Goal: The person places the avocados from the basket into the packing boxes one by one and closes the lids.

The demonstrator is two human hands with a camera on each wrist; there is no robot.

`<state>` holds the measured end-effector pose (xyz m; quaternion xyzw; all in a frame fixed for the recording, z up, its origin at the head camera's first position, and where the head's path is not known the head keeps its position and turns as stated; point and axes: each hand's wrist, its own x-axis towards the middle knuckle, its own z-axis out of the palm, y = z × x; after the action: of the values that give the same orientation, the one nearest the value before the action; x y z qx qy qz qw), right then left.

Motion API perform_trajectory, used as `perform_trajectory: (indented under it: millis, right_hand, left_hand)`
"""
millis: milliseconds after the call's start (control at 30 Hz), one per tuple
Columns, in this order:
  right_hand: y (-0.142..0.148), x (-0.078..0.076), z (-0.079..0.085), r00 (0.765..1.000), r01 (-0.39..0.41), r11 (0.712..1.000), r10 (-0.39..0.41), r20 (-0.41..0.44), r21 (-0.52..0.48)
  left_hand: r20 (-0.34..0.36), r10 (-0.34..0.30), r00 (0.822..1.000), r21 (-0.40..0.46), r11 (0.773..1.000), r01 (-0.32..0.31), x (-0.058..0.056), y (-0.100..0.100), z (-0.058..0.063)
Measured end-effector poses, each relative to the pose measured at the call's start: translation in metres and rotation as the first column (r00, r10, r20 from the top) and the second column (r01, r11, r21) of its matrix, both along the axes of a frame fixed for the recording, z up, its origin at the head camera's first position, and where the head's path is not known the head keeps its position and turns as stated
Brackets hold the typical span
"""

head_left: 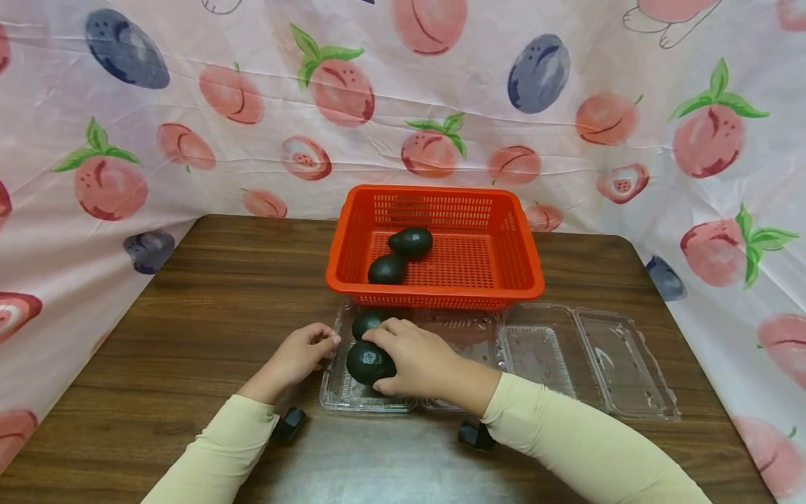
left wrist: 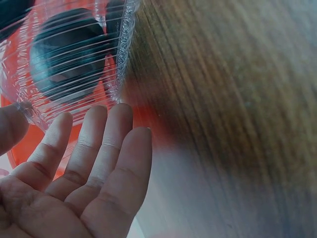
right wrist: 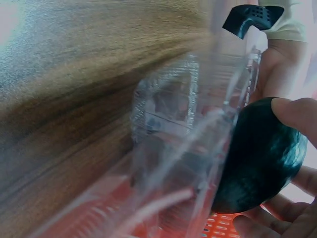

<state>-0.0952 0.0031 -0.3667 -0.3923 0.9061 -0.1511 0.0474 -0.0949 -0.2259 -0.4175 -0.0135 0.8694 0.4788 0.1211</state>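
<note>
My right hand grips a dark green avocado from its right side, thumb near and fingers beyond. This avocado sits at the wall of a clear plastic clamshell box, over its left half. A second avocado lies behind it in the same half, partly covered by the right hand. At the box's left edge is my left hand, thumb and fingertips right at the rim. In the left wrist view its fingers are fairly straight, with an avocado showing through the ribbed wall.
Behind the box stands a red plastic basket with two avocados in its left part. To the right, another clear clamshell box lies unfolded. Black wrist devices sit at both forearms. A fruit-print cloth hangs behind the wooden table.
</note>
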Motion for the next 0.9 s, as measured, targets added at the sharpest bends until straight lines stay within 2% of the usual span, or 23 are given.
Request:
perform_trajectory:
  millis: [433, 733, 900]
  right_hand:
    - [-0.004, -0.001, -0.009, 1.0, -0.003, 0.999, 0.003, 0.0, 0.047]
    - [-0.007, -0.004, -0.013, 1.0, -0.014, 0.993, 0.014, 0.0, 0.119]
    - [-0.011, -0.004, -0.018, 1.0, -0.027, 0.989, 0.028, -0.001, 0.147]
  left_hand:
    - [-0.001, -0.014, 1.0, -0.001, 1.0, 0.014, -0.002, 0.002, 0.005]
    - [0.001, -0.024, 1.0, 0.033, 0.999, 0.024, -0.004, 0.001, -0.001]
    - [0.007, -0.018, 1.0, 0.028, 0.999, 0.018, -0.002, 0.001, 0.001]
